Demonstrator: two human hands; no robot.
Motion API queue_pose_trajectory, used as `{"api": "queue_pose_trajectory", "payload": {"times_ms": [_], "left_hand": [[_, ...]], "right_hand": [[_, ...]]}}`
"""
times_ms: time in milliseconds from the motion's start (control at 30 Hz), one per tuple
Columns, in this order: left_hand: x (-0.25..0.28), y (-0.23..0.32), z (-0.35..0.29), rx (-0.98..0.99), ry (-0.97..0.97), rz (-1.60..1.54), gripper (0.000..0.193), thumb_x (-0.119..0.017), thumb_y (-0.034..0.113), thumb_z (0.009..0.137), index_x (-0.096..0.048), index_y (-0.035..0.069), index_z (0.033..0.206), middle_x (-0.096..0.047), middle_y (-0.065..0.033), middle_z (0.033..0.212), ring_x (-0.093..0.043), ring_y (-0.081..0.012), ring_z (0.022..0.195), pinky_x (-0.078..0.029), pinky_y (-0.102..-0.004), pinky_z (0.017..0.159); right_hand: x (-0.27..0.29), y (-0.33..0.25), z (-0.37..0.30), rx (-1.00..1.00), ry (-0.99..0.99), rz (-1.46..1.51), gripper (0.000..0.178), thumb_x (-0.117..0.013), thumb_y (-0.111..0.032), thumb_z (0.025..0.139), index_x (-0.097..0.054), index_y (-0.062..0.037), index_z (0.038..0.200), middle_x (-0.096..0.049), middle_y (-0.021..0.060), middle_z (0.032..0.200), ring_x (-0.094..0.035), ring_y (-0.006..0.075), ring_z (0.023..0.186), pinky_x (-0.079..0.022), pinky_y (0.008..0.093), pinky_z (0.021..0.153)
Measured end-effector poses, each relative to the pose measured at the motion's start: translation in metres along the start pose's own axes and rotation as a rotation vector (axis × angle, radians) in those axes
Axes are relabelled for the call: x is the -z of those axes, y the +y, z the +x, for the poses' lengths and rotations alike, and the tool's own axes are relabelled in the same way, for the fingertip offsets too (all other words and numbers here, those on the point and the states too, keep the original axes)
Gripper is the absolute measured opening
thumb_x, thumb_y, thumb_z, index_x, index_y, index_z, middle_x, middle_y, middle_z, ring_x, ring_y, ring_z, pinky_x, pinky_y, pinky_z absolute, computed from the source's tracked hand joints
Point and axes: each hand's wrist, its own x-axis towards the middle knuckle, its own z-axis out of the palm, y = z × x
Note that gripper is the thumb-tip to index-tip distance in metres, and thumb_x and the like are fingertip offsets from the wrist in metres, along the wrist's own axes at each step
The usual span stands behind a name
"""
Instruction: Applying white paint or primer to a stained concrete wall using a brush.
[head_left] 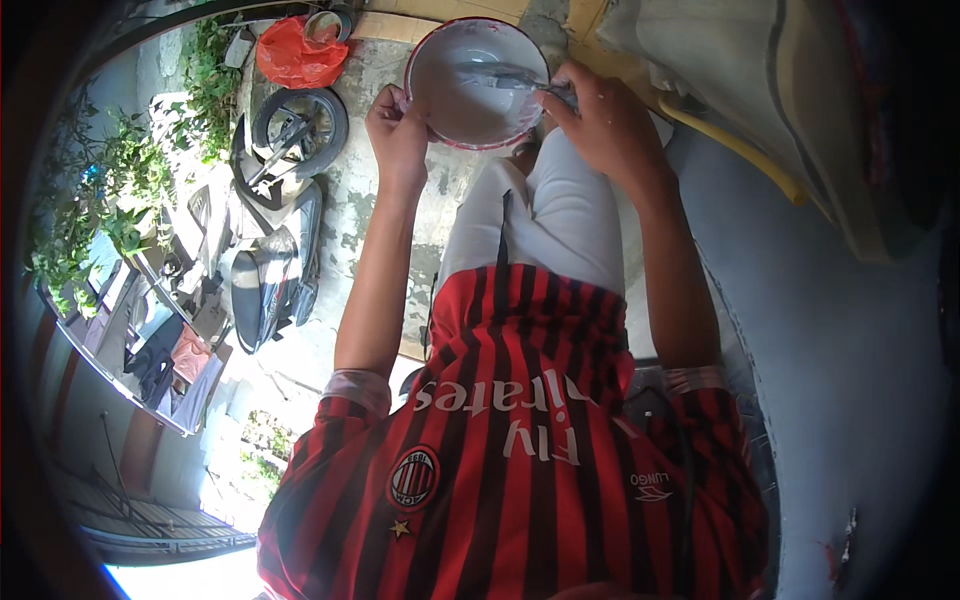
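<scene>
A white basin with a red rim is held out in front of my legs. Pale wet stuff coats its inside and lies in its bottom. My left hand pinches the basin's left rim, thumb against the wall. In my right hand, closed by the right rim, is a putty knife, grey and smeared with white. Its blade reaches over the inside of the basin; whether it touches the pale stuff is hard to tell. My fingers cover most of its handle.
On the left a motorbike stands on patchy concrete, with a red plastic bag and a roll of tape beyond its wheel. Green plants and hanging laundry line the far left. A pale draped sheet and a yellow hose-like strip are at right.
</scene>
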Motion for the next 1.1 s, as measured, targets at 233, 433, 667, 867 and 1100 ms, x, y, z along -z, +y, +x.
{"api": "queue_pose_trajectory", "payload": {"times_ms": [233,433,667,867,1100], "left_hand": [[0.000,0.002,0.092,-0.009,0.123,-0.008,0.019,-0.059,-0.001,0.083,-0.046,0.011,0.074,-0.052,0.0024,0.068,-0.047,-0.0048,0.053,-0.040,-0.0216,0.044],[-0.009,0.002,0.191,0.017,0.197,-0.005,0.021,-0.062,0.002,0.084,-0.045,0.011,0.075,-0.049,0.0030,0.065,-0.047,-0.0046,0.051,-0.041,-0.0217,0.044],[-0.042,0.035,0.294,0.020,0.229,0.014,0.025,-0.068,0.010,0.086,-0.046,0.009,0.074,-0.049,0.0025,0.067,-0.048,-0.0049,0.056,-0.040,-0.0227,0.047],[-0.067,0.036,0.395,-0.021,0.152,-0.011,0.023,-0.067,0.009,0.083,-0.047,0.006,0.073,-0.050,0.0011,0.067,-0.045,-0.0051,0.059,-0.040,-0.0239,0.050],[-0.097,0.002,0.521,-0.089,-0.017,0.306,0.023,-0.069,0.009,0.083,-0.049,0.006,0.073,-0.050,0.0010,0.067,-0.047,-0.0053,0.059,-0.044,-0.0243,0.047]], "right_hand": [[-0.045,0.021,0.149,0.121,-0.193,-0.010,0.038,-0.067,-0.038,0.089,-0.062,-0.0019,0.099,-0.069,0.0173,0.080,-0.069,0.0357,0.077,-0.055,0.0451,0.069],[-0.047,0.025,0.273,0.118,-0.254,-0.060,0.038,-0.068,-0.038,0.087,-0.065,-0.0013,0.097,-0.070,0.0188,0.087,-0.070,0.0347,0.085,-0.056,0.0439,0.076],[-0.012,0.045,0.363,-0.024,-0.203,0.066,0.036,-0.067,-0.037,0.087,-0.067,-0.0036,0.101,-0.070,0.0182,0.085,-0.069,0.0346,0.085,-0.054,0.0438,0.076],[0.005,0.066,0.418,-0.177,-0.151,0.083,0.036,-0.063,-0.039,0.091,-0.064,-0.0030,0.096,-0.067,0.0173,0.074,-0.068,0.0348,0.073,-0.053,0.0449,0.068],[-0.029,0.114,0.485,-0.090,0.017,-0.195,0.029,-0.060,-0.035,0.095,-0.061,-0.0062,0.096,-0.064,0.0146,0.065,-0.067,0.0325,0.064,-0.054,0.0440,0.060]]}}
